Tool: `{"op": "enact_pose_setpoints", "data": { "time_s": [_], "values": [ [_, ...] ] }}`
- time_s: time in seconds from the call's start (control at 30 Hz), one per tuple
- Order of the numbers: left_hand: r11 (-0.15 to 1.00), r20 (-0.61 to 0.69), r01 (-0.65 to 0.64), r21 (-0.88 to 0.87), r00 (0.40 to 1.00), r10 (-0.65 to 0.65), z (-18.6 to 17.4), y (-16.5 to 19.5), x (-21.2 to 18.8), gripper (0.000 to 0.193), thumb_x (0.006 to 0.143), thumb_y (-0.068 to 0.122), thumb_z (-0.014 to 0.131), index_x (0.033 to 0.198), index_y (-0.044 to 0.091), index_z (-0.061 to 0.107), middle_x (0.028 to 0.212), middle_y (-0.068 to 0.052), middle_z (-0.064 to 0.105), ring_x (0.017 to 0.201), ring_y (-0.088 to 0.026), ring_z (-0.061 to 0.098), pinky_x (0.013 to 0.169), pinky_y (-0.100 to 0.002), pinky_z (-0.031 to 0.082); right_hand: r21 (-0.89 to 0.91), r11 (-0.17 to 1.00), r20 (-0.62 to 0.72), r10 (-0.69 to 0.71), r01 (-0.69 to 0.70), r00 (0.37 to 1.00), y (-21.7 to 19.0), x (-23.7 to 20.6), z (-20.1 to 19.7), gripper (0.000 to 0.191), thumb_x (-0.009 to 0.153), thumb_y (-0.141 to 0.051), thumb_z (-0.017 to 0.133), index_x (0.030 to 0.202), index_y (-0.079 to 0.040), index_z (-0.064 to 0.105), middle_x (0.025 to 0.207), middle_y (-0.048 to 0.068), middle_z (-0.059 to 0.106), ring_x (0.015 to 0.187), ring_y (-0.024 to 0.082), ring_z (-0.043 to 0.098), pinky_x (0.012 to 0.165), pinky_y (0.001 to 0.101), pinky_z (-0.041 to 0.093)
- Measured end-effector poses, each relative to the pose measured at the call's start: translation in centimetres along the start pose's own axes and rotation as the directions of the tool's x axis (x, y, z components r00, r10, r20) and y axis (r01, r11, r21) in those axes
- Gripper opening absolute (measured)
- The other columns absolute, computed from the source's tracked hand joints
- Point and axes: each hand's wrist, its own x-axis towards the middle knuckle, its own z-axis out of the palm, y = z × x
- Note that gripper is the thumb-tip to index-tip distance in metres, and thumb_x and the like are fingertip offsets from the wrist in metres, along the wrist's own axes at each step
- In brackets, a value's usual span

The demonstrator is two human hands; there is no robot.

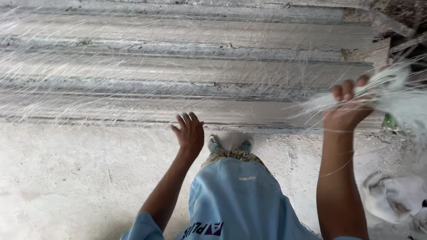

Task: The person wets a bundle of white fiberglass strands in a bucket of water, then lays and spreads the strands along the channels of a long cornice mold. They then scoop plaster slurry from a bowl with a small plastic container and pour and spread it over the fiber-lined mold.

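My right hand [348, 106] is raised at the right and closed around a bundle of pale white fibres [391, 95] that fans out to the right of the fist. My left hand [190, 132] hangs lower in the middle, fingers loosely curled, holding nothing, just in front of the corrugated grey sheet [178, 66]. Thin white fibre strands [80, 89] lie spread across that sheet, mostly on its left half. A single loose strand trails down along my right forearm.
The sheet lies across the upper half of the view, on a rough concrete floor [66, 178]. My blue shirt and feet [229, 144] are at the bottom middle. A crumpled white cloth or sack [393, 198] lies at the lower right. Dark debris sits at the top right corner.
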Motion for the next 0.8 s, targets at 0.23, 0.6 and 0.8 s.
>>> {"op": "enact_pose_setpoints", "data": {
  "time_s": [0.23, 0.6, 0.8],
  "values": [
    [0.389, 0.049, -0.068, -0.919, 0.958, 0.284, -2.2, 9.2, -4.4, 0.035, 0.112, 0.024, 0.051, 0.129, -0.005, 0.059, 0.113, -0.027, 0.066, 0.106, -0.038, 0.066, 0.093, -0.048, 0.054, 0.171, 0.936, 0.040, 0.305, -0.307, 0.952, 8.4, -11.9, 4.4, 0.047, 0.106, -0.049, 0.052, 0.134, -0.011, 0.054, 0.079, -0.003, 0.057, 0.055, 0.009, 0.045, 0.047, 0.0242, 0.039],
    [0.938, 0.107, -0.109, -0.330, 0.983, 0.152, 0.1, 7.6, 0.2, 0.033, 0.105, 0.028, 0.052, 0.117, -0.002, 0.059, 0.123, -0.025, 0.062, 0.118, -0.041, 0.059, 0.090, -0.060, 0.049, -0.064, 0.983, -0.175, -0.179, 0.170, 0.968, -6.3, -2.0, -5.5, 0.042, 0.112, -0.043, 0.052, 0.137, -0.009, 0.050, 0.085, -0.001, 0.051, 0.056, 0.007, 0.037, 0.045, 0.0229, 0.032],
    [0.460, 0.111, -0.041, -0.887, 0.948, 0.299, -1.9, 15.9, -4.6, 0.037, 0.113, 0.028, 0.048, 0.116, -0.006, 0.063, 0.100, -0.027, 0.068, 0.093, -0.039, 0.068, 0.082, -0.051, 0.057, 0.217, 0.945, 0.008, 0.250, -0.245, 0.968, 4.6, -10.7, 0.3, 0.048, 0.103, -0.042, 0.058, 0.139, -0.012, 0.051, 0.086, -0.003, 0.059, 0.061, 0.010, 0.048, 0.050, 0.0267, 0.042]
  ]
}}
